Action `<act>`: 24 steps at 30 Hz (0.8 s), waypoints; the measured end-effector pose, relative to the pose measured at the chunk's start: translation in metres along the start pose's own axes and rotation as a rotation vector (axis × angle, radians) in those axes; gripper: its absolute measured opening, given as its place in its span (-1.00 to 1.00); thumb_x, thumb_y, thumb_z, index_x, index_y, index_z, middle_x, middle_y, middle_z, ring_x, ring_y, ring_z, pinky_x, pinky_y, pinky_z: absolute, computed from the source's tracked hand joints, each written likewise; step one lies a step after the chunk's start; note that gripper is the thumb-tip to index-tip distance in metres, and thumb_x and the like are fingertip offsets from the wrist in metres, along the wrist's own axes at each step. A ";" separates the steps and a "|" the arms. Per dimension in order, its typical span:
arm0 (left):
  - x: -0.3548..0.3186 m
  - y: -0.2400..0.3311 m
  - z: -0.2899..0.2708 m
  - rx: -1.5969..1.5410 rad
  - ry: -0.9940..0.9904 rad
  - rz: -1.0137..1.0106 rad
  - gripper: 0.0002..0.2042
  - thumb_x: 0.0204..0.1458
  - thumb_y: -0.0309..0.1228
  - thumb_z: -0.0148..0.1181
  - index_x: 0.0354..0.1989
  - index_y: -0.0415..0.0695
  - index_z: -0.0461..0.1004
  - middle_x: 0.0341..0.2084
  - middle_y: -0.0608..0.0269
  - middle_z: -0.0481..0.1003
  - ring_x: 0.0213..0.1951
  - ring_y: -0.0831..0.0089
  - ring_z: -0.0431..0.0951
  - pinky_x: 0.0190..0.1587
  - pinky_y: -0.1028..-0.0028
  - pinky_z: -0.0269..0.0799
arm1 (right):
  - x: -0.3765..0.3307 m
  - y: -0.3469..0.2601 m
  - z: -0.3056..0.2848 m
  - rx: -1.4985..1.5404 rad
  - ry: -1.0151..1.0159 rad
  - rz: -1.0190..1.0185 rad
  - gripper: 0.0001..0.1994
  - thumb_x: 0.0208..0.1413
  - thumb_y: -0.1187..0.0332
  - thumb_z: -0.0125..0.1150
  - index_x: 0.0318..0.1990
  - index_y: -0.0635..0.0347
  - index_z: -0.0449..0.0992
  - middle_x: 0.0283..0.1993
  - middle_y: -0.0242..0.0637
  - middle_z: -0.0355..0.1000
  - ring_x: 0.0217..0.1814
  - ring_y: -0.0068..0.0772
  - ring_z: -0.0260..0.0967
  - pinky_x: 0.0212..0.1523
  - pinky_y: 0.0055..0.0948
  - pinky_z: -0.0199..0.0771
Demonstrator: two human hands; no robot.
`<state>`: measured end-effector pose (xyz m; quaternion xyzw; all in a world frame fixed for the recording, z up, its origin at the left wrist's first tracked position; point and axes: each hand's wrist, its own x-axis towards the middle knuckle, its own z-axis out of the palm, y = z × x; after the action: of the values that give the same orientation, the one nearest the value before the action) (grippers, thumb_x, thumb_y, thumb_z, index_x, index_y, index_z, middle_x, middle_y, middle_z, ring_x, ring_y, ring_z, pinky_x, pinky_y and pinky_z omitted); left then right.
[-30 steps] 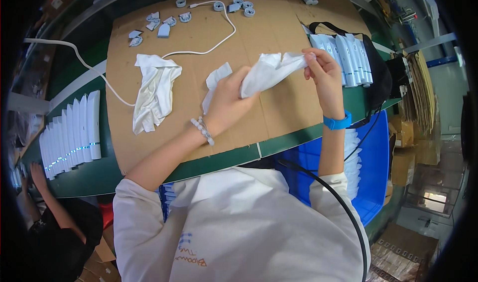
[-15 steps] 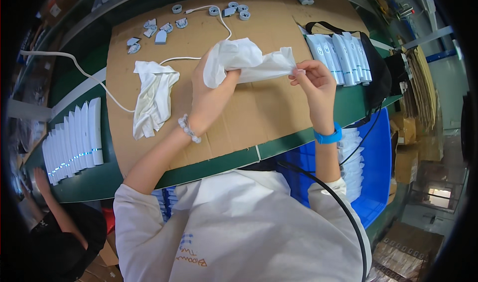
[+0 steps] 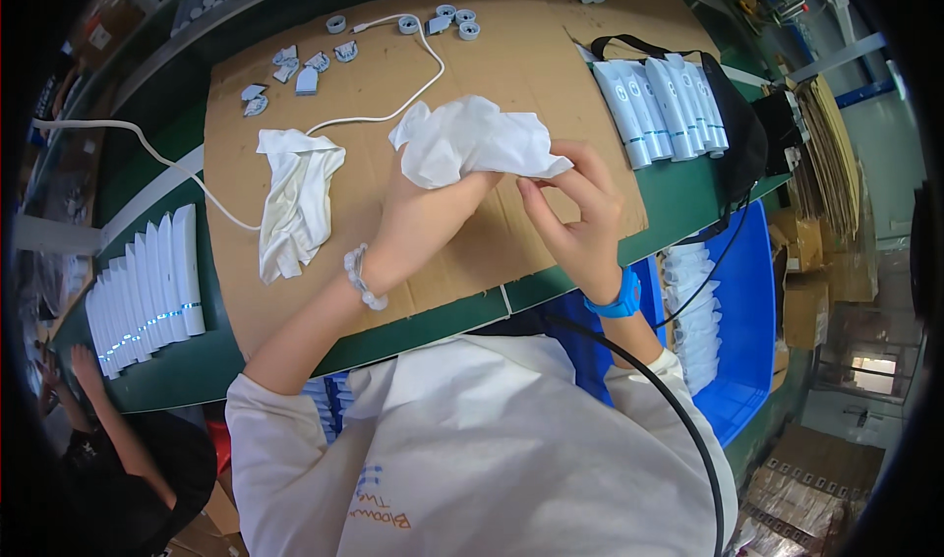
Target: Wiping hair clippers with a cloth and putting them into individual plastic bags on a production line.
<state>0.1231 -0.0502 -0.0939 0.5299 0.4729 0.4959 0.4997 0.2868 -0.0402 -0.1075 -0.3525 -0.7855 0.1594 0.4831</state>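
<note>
Above the cardboard mat, a crumpled, thin white sheet (image 3: 472, 144) bunches up over my left hand (image 3: 428, 225), which is closed on it with the fingers mostly hidden beneath. I cannot tell whether the sheet is a bag or a wipe, or whether something lies inside. At the sheet's right end, my right hand (image 3: 582, 221) pinches the edge between thumb and fingers. A folded white cloth (image 3: 297, 198) lies to the left of my left hand. Beyond the sheet runs a white cable (image 3: 403, 105).
Small round grey-white parts (image 3: 408, 25) and flat pieces (image 3: 307, 81) dot the far cardboard (image 3: 531, 56). White tubular casings stand in rows at left (image 3: 162, 277) and right (image 3: 649, 115). A black bag (image 3: 737, 134), a blue bin (image 3: 742, 321) and a black cable are at right. Another person's arm (image 3: 123, 429) shows lower left.
My right hand has moved left and nearer my left hand. The sheet, stretched out between them before, is now more gathered. The view has shifted slightly.
</note>
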 end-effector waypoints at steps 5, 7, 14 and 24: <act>0.003 -0.004 -0.002 0.066 -0.006 0.083 -0.82 -0.07 -0.49 0.16 -0.25 -0.19 0.46 -0.47 0.41 0.44 -0.52 0.70 0.34 -0.46 0.63 0.27 | -0.007 -0.007 -0.003 0.076 -0.120 0.082 -0.77 -0.10 0.64 0.13 -0.20 0.36 0.49 -0.15 -0.16 0.32 -0.21 -0.41 0.37 -0.30 -0.57 0.40; -0.001 0.001 -0.002 -0.128 0.047 -0.251 -0.82 -0.07 -0.41 0.19 -0.29 -0.19 0.45 -0.47 0.40 0.41 -0.57 0.72 0.30 -0.53 0.66 0.21 | -0.008 -0.007 -0.003 0.176 -0.123 0.135 -0.76 -0.07 0.62 0.11 -0.18 0.35 0.48 -0.15 -0.17 0.32 -0.19 -0.41 0.36 -0.31 -0.57 0.40; 0.009 -0.024 -0.007 -0.410 0.066 -0.286 -0.82 -0.06 -0.28 0.22 -0.40 -0.10 0.43 -0.66 0.48 0.30 -0.64 0.74 0.20 -0.59 0.67 0.08 | -0.012 0.010 -0.008 0.122 -0.222 0.375 -0.80 0.04 0.49 0.05 -0.16 0.30 0.48 -0.13 -0.26 0.32 -0.20 -0.45 0.36 -0.34 -0.59 0.38; 0.009 -0.024 -0.002 -0.327 -0.028 -0.286 -0.87 -0.02 -0.35 0.19 -0.47 -0.12 0.40 -0.72 0.50 0.27 -0.64 0.75 0.18 -0.60 0.67 0.04 | -0.011 0.108 -0.058 -1.027 0.094 0.473 -0.71 -0.03 0.24 0.18 -0.21 0.25 0.44 -0.26 -0.18 0.35 -0.23 -0.16 0.33 -0.23 -0.27 0.39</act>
<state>0.1213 -0.0397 -0.1170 0.3760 0.4493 0.4825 0.6511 0.3834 0.0225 -0.1505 -0.7152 -0.6396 -0.1553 0.2352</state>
